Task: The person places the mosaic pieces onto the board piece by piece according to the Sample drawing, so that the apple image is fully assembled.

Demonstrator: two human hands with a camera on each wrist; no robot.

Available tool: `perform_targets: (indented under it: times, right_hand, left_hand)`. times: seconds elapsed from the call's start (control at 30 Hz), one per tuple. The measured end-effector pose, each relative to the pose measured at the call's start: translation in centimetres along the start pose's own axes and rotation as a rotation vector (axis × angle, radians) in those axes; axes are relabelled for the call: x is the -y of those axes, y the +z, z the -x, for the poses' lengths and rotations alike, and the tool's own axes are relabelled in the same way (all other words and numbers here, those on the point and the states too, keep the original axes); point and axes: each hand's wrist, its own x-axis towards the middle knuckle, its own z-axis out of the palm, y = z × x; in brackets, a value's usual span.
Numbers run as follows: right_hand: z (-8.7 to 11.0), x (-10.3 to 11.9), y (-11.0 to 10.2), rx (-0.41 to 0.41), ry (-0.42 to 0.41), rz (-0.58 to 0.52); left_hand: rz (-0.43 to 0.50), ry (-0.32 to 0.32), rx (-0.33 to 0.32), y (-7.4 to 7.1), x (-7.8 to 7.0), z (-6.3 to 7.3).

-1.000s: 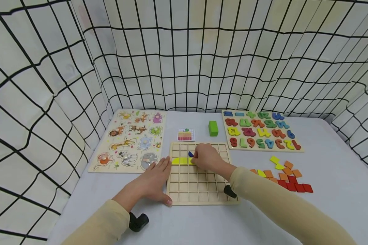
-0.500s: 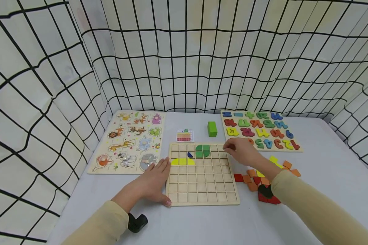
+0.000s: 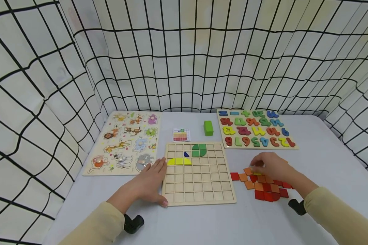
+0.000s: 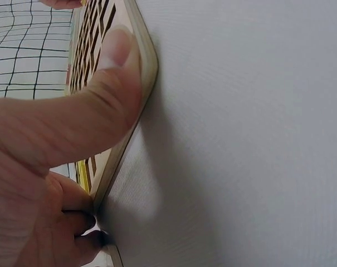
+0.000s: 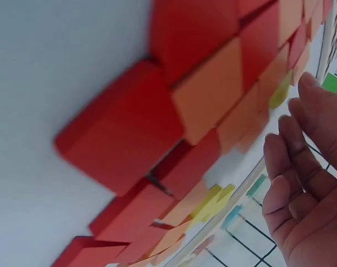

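Observation:
My left hand [image 3: 149,182] rests along the left edge of a wooden grid board [image 3: 199,188], its fingers extended. In the left wrist view, the thumb [image 4: 117,47] presses on the board's corner. A row of yellow pieces [image 3: 179,161], a small dark blue piece [image 3: 186,154] and a rounded green shape [image 3: 199,150] lie in the board's cells. Over the loose pile of red and orange tiles [image 3: 267,187], my right hand [image 3: 271,166] hovers near a yellow piece [image 5: 281,92]. The right wrist view shows its fingers loosely bent, with nothing between them.
A small picture card [image 3: 181,135] and a green block [image 3: 208,128] sit behind the board. An animal puzzle [image 3: 102,149] is at left, a number puzzle [image 3: 257,131] at back right. Black netting [image 3: 181,54] surrounds the table.
My right hand has moved right, from the board to the tile pile, uncovering the green shape and blue piece. The left hand stays on the board's edge. The head view has shifted slightly.

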Motion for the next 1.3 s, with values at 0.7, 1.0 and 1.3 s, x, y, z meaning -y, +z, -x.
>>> perform_targets:
  times: [0.7, 1.0, 1.3]
  right_hand:
    - [-0.4, 0.8, -0.1, -0.076, 0.012, -0.121]
    - [-5.2, 5.9, 1.9, -0.042, -0.181, -0.258]
    - [-8.8, 12.1, 3.8, -0.019, -0.202, -0.278]
  left_hand:
    - [-0.005, -0.002, -0.003, 0.1, 0.2, 0.0]
    - [0.005, -0.004, 0.0, 0.4, 0.3, 0.0]
    - [0.004, -0.002, 0.001, 0.3, 0.4, 0.0]
